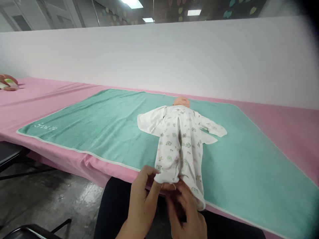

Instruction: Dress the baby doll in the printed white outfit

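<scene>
A baby doll (182,101) lies on its back on a green mat, its head at the far end. A white baby top (152,120) with wide sleeves is on or under its body. Over the front lie white baby trousers (169,149) with small green animal prints, their leg ends toward me. My left hand (144,199) is closed on the cuff of the left trouser leg at the mat's near edge. My right hand (186,210) has curled fingers at the same cuff's lower edge, beside the right leg end. Its fingertips are partly hidden. The doll's feet do not show.
The green mat (99,126) with a pale border is spread over a pink tablecloth (50,96). A low white wall (149,56) runs along the back. A brown object (8,82) sits at the far left. Dark chairs (11,152) stand at left.
</scene>
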`<state>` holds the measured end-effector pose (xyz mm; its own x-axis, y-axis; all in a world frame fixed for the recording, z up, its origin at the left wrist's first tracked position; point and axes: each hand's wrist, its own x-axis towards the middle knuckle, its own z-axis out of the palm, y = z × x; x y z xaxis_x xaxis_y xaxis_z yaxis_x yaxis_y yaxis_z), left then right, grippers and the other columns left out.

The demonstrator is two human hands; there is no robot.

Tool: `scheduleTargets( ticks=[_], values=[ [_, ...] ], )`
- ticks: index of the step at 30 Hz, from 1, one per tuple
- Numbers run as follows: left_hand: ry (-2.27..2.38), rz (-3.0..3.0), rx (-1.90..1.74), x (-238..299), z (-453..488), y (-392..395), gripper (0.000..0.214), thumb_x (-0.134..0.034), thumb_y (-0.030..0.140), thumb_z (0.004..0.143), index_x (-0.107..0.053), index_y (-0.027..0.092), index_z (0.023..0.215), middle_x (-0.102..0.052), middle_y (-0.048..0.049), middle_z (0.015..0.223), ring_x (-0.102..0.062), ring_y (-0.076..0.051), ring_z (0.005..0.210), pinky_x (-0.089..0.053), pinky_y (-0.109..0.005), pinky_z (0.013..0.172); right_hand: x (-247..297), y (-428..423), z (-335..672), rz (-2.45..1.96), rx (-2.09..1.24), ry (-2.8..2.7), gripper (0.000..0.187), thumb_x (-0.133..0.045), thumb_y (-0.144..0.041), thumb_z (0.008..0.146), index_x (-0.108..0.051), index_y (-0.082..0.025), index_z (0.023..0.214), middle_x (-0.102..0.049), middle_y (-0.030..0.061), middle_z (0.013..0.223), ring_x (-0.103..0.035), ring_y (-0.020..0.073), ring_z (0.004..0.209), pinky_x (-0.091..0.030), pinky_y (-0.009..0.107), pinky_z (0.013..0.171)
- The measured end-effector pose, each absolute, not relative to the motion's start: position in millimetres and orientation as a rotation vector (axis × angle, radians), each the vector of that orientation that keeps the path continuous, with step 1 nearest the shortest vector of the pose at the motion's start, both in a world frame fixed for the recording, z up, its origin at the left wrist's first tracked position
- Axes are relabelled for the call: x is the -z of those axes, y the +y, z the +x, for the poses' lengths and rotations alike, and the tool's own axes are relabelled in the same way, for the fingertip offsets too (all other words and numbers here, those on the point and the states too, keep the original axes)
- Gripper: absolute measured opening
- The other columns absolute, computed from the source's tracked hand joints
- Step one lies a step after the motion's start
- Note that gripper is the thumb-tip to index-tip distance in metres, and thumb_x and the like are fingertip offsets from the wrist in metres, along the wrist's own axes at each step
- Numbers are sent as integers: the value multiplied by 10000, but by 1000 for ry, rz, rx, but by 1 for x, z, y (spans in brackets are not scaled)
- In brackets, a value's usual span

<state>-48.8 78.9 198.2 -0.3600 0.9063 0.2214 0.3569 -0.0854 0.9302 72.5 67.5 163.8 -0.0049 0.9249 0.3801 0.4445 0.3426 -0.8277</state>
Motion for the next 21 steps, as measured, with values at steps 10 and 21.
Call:
scheduleTargets(
  ticks=[10, 21],
  values=[
    [1700, 1038, -1375, -201, -52, 86, 182, -534, 364, 831, -511, 199, 905, -552, 54, 565, -524, -111, 525, -412, -193, 474, -195, 85, 83, -1287, -1049, -1551, 274, -460, -435, 901, -586, -193, 870, -578, -17, 549, -506, 104, 416, -419, 196, 452],
    [1907, 1905, -1331, -190, -71, 67, 364, -463, -2, 711, -537, 223, 988, -546, -23, 964, -576, -120, 813, -489, -210, 669, -179, 73, 95, -1225, -1084, -1638, 263, -457, -416, 898, -543, -203, 770, -530, -41, 476, -482, 89, 386, -375, 162, 400]
  ],
)
